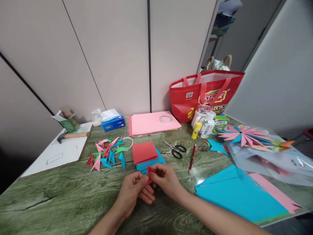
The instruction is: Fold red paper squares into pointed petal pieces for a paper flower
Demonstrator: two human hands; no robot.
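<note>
Between my two hands is a small folded piece of red paper, held over the near part of the table. My left hand pinches its left side with thumb and forefinger, the other fingers loosely curled below. My right hand grips the right side between thumb and fingers, hiding part of it. Just beyond my hands lies a stack of square paper, red sheets on top of blue sheets. Left of the stack is a loose pile of folded paper pieces in red, pink, green and blue.
Black-handled scissors and a dark red pencil lie right of the stack. Large blue sheets cover the right front. Behind stand a yellow glue stick, a red bag and a tissue box. A hammer rests far left.
</note>
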